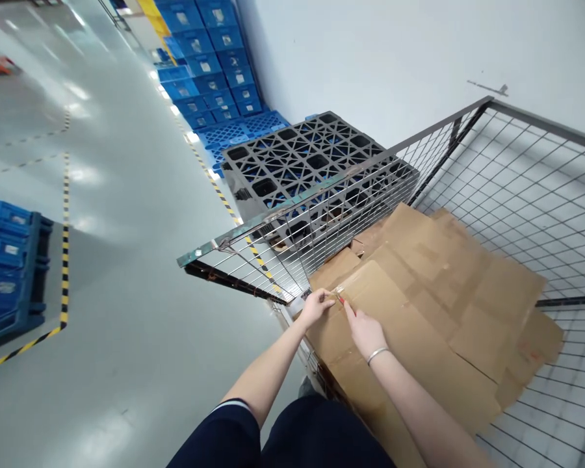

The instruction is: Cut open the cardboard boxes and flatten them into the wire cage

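Observation:
My right hand [367,331] is closed around a slim red-handled cutter [341,299], its tip against the cardboard; most of the handle is hidden in my fingers. Just left of the tip, my left hand [316,307] is closed with thumb and fingers pinching near the edge of a flattened cardboard box [377,292]. A small whitish patch, perhaps tape or a label, shows by the tip. The box lies on several other flattened cardboard sheets [497,299], piled inside a wire mesh cage [448,136].
Beyond the cage's mesh side stands a black plastic pallet [316,160]. Blue crates [209,65] are stacked by the white wall, and more blue crates [7,250] stand at the left. Yellow-black tape [65,260] marks the grey floor [127,312].

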### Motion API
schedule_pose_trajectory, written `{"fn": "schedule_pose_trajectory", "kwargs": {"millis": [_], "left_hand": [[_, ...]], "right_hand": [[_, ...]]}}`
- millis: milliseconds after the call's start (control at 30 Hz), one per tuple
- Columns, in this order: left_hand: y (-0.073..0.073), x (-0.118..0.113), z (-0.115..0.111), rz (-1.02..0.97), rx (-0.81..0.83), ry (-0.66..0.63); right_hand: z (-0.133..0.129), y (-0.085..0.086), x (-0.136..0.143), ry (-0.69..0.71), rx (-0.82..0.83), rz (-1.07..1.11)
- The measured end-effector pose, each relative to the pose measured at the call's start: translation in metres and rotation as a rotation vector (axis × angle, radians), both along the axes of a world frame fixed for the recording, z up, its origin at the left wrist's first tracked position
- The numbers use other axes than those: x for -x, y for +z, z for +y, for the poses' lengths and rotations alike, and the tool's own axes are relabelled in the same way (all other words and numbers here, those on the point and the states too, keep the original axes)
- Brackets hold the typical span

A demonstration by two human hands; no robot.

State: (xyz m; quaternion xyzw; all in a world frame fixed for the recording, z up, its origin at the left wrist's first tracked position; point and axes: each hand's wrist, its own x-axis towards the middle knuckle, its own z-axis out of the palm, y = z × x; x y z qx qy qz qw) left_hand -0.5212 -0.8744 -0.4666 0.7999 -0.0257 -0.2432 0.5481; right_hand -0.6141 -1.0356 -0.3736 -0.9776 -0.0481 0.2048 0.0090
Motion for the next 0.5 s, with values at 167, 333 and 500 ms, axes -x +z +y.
{"fn": "schedule_pose_trajectory", "kwargs": {"millis": [167,333,500], "left_hand": [[0.003,-0.004,0.004,0.01,-0.018,0.02],[-0.003,-0.009,0.005,0.066,-0.016,0.016],[-0.012,-0.01,0.005,0.146,-0.02,-0.009]], "right_hand": [[-0.021,-0.004,0.058,-0.008,0.066,0.091],[-0.081,-0.019,0.196,-0.092,0.172,0.337],[-0.109,-0.027,0.308,-0.205,0.168,0.362]]}}
